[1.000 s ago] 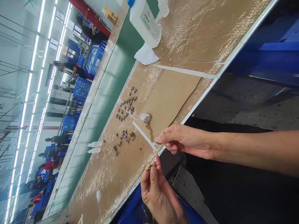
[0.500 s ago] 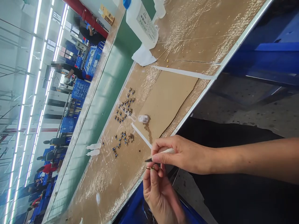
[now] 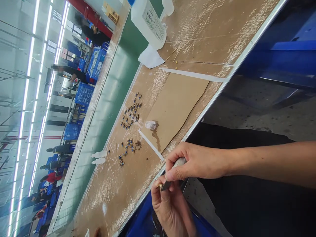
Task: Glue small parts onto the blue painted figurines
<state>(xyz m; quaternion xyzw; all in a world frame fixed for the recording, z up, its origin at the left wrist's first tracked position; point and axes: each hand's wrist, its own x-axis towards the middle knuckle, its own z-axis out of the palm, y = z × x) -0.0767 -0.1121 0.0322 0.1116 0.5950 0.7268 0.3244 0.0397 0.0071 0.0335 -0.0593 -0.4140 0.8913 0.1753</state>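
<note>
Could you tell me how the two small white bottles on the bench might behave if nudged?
The small white bottles lie on their sides and look round, so they would probably roll. They seem plastic, likely light; the glossy bench may let them slide.

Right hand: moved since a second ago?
Yes. The right hand left the end of the white strip at the table edge and moved down-frame to the left hand, now gripping a pen-like tool.

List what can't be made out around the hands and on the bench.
Head view:
small part in the left hand: tiny, half covered by fingertips.
tool in the right hand: mostly hidden by that hand's grip.
white bottle: top cut off by the upper edge; label unreadable.
scattered pieces on the bench: too small to identify.
</note>
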